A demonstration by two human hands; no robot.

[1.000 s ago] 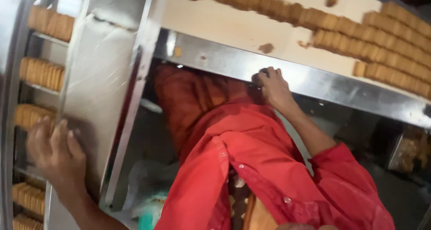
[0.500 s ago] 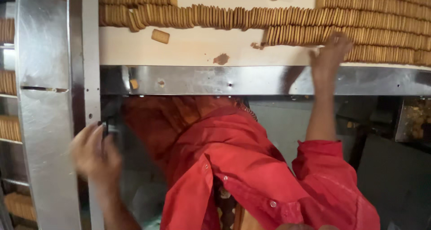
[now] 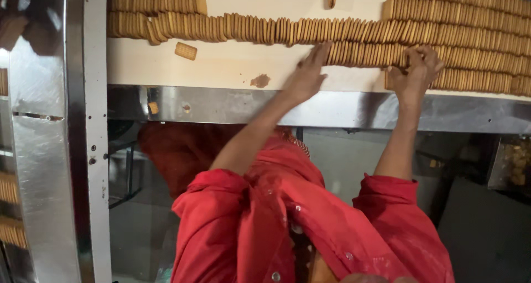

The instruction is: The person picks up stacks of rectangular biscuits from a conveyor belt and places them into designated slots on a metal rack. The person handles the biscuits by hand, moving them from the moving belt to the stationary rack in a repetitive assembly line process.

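Note:
Long rows of tan biscuits (image 3: 243,30) stand on edge along a cream conveyor belt (image 3: 221,67). My left hand (image 3: 308,73) lies flat with fingers spread, its fingertips touching the middle row. To its right, my right hand (image 3: 416,67) curls its fingers around a stack of biscuits (image 3: 475,79) at the left end of the nearest row. Both arms reach up out of red sleeves (image 3: 287,222).
A single loose biscuit (image 3: 186,51) and a crumb patch (image 3: 260,81) lie on the belt. A steel edge (image 3: 221,106) runs along the belt's near side. A steel upright panel (image 3: 61,150) stands at left, with more biscuit rows (image 3: 8,189) beyond it.
My left hand has risen from beside the steel upright onto the belt and now touches the middle row. My right hand stays at the nearest row, its fingers now curled on biscuits.

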